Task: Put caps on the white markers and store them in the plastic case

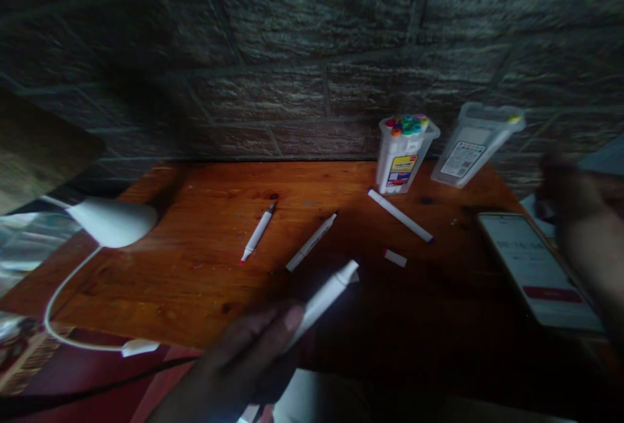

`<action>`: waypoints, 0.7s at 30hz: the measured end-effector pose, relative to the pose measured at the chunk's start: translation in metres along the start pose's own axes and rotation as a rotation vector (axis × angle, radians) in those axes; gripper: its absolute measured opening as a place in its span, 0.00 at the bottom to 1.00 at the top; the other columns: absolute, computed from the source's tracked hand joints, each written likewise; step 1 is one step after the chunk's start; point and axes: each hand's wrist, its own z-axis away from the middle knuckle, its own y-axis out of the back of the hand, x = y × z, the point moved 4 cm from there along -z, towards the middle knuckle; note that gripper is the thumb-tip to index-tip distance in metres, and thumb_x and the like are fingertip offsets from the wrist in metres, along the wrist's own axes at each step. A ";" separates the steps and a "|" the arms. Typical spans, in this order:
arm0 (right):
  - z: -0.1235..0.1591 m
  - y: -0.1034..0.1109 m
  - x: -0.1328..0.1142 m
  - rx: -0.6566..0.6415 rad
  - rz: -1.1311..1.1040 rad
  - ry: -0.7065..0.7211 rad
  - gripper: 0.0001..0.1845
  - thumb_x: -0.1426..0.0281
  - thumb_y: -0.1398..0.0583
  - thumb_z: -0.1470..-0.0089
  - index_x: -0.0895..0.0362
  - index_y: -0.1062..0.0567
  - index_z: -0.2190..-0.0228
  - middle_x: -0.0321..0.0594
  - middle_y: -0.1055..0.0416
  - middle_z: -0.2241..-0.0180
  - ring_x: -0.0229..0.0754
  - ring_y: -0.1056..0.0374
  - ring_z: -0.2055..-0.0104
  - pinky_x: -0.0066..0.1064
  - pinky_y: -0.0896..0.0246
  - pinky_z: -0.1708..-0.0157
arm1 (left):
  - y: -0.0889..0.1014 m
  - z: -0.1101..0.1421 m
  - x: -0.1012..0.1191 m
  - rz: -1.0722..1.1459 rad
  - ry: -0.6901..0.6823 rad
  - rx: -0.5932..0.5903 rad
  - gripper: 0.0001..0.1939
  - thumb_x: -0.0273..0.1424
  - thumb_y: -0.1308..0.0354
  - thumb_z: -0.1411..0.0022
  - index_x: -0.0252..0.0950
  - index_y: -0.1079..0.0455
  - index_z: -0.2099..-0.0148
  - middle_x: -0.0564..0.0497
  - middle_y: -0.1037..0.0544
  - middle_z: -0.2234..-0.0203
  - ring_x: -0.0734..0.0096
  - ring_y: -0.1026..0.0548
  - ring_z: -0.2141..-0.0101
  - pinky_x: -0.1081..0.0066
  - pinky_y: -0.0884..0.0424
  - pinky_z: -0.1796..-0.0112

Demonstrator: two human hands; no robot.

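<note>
My left hand (pixel 253 348) is closed around a white marker (pixel 325 296), whose far end points up and to the right over the table. Below that hand, a small white piece shows partly at the bottom edge; I cannot make out what it is. At the far right my right hand (pixel 570 199) is raised above the phone's far side, dark and blurred, its fingers unclear. An uncapped marker (pixel 258 234), another slim marker (pixel 312 242) and a purple-ended marker (pixel 400 215) lie on the wood. Close to them is a loose white cap (pixel 395 258) with a red end.
A clear case (pixel 407 156) full of coloured markers stands by the brick wall (pixel 292 85). Beside it leans a second clear case (pixel 470 143) with a yellow-topped item. A lit phone (pixel 536 267) lies right, a white lamp (pixel 114 221) with its cord left, on the wooden table (pixel 195 267).
</note>
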 end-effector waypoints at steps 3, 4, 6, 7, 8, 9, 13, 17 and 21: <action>0.020 -0.024 0.020 -0.239 0.240 0.096 0.22 0.56 0.47 0.35 0.53 0.27 0.75 0.36 0.30 0.82 0.39 0.33 0.83 0.31 0.45 0.82 | 0.006 -0.006 -0.017 0.243 0.037 0.101 0.20 0.50 0.42 0.37 0.37 0.25 0.62 0.53 0.32 0.81 0.74 0.36 0.79 0.76 0.40 0.80; 0.032 -0.036 0.026 -0.302 0.272 0.131 0.21 0.55 0.47 0.35 0.54 0.26 0.73 0.38 0.28 0.79 0.41 0.31 0.81 0.33 0.43 0.81 | 0.002 -0.010 -0.021 0.294 0.035 0.100 0.20 0.50 0.43 0.37 0.37 0.25 0.62 0.53 0.33 0.81 0.75 0.36 0.79 0.76 0.40 0.79; 0.054 -0.055 0.036 -0.371 0.277 0.141 0.17 0.57 0.47 0.35 0.54 0.26 0.68 0.40 0.23 0.70 0.44 0.25 0.73 0.33 0.36 0.75 | -0.010 -0.019 -0.026 0.370 0.010 0.067 0.20 0.49 0.45 0.34 0.35 0.26 0.61 0.55 0.35 0.81 0.77 0.37 0.80 0.77 0.40 0.78; 0.062 -0.061 0.041 -0.390 0.276 0.126 0.15 0.58 0.46 0.34 0.54 0.26 0.65 0.40 0.22 0.67 0.44 0.24 0.71 0.34 0.35 0.74 | -0.016 -0.022 -0.028 0.405 -0.007 0.041 0.20 0.48 0.45 0.33 0.35 0.26 0.60 0.55 0.35 0.80 0.77 0.37 0.79 0.77 0.41 0.77; 0.068 -0.064 0.046 -0.402 0.273 0.109 0.13 0.58 0.46 0.34 0.53 0.27 0.62 0.40 0.22 0.64 0.44 0.23 0.69 0.34 0.33 0.73 | -0.021 -0.025 -0.029 0.445 -0.019 0.013 0.19 0.46 0.46 0.32 0.34 0.26 0.59 0.55 0.35 0.80 0.78 0.38 0.79 0.77 0.41 0.77; 0.072 -0.065 0.049 -0.408 0.273 0.097 0.12 0.59 0.45 0.34 0.53 0.27 0.60 0.40 0.22 0.62 0.45 0.23 0.68 0.34 0.31 0.71 | -0.025 -0.026 -0.030 0.483 -0.022 -0.010 0.19 0.45 0.46 0.32 0.34 0.26 0.58 0.55 0.35 0.79 0.79 0.38 0.79 0.77 0.41 0.76; 0.075 -0.050 0.041 -0.342 0.320 0.156 0.12 0.62 0.45 0.35 0.55 0.27 0.56 0.45 0.24 0.56 0.49 0.23 0.59 0.39 0.27 0.62 | -0.030 -0.030 -0.031 0.571 -0.007 -0.047 0.16 0.41 0.46 0.31 0.35 0.26 0.52 0.55 0.33 0.77 0.80 0.38 0.78 0.77 0.42 0.75; 0.085 -0.040 -0.006 -0.297 0.260 0.363 0.21 0.73 0.47 0.35 0.55 0.34 0.41 0.47 0.25 0.52 0.47 0.24 0.54 0.37 0.25 0.57 | -0.045 -0.029 -0.030 0.546 -0.022 -0.148 0.17 0.41 0.43 0.33 0.34 0.26 0.51 0.54 0.31 0.78 0.80 0.36 0.79 0.77 0.43 0.76; 0.100 -0.050 -0.050 -0.440 0.096 0.610 0.25 0.78 0.51 0.34 0.52 0.35 0.39 0.43 0.22 0.55 0.43 0.22 0.57 0.33 0.24 0.61 | -0.066 -0.020 -0.036 0.336 0.005 -0.205 0.19 0.43 0.46 0.31 0.34 0.25 0.52 0.50 0.25 0.76 0.75 0.30 0.78 0.74 0.35 0.74</action>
